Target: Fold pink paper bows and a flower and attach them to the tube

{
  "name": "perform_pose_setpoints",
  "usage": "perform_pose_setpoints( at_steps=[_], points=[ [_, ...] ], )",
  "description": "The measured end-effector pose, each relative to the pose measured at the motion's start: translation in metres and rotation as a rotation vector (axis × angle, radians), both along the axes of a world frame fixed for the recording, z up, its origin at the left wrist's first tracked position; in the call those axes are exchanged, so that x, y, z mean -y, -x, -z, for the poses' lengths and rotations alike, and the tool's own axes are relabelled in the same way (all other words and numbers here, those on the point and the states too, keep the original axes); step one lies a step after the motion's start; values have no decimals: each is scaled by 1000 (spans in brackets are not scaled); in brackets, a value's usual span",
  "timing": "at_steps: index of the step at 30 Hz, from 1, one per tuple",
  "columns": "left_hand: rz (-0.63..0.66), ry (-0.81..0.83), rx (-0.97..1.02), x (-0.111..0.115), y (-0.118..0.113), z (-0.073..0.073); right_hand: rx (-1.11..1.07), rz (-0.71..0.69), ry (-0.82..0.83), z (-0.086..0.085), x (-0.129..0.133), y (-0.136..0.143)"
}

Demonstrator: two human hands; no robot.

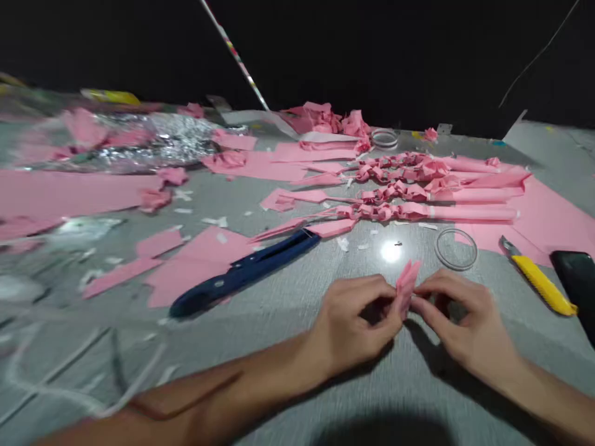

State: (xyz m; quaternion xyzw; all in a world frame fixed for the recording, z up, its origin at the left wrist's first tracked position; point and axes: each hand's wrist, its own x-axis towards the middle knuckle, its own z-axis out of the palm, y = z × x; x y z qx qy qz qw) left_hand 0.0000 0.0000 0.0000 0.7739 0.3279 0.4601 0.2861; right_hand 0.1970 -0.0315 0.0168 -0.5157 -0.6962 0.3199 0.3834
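Observation:
A small folded piece of pink paper (407,284) stands upright between my two hands, low over the grey table (288,328). My left hand (360,319) pinches it between thumb and fingertips. From the other side, my right hand (458,313) has its thumb and forefinger pressed together at the paper's edge; whether they grip the paper itself is too small to tell. Beyond the hands lie several rolled pink paper pieces (474,212) with curled, knotted strips (404,212). A clear ring (456,249) rests just behind my right hand.
A dark blue stapler-like tool (246,272) lies left of centre. At the right are a yellow cutter (543,285) and a black phone (576,279). Pink sheets (69,192), paper scraps and crinkled silver foil (171,139) cover the left and back. A tape roll (385,139) sits behind.

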Motion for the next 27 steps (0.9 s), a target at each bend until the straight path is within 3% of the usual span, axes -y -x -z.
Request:
perform_pose_setpoints(
  at_steps=[5,17,23,27],
  points=[
    [18,1,-23,2,0,6,-12,12,30,2,0,1],
    [-73,191,4,-9,4,-5,-163,107,341,-3,-11,-9],
    [-10,57,11,-4,3,-2,-113,44,141,-3,-6,-3],
    [34,19,-17,1,2,-1,-75,17,125,-2,-3,0]
  ],
)
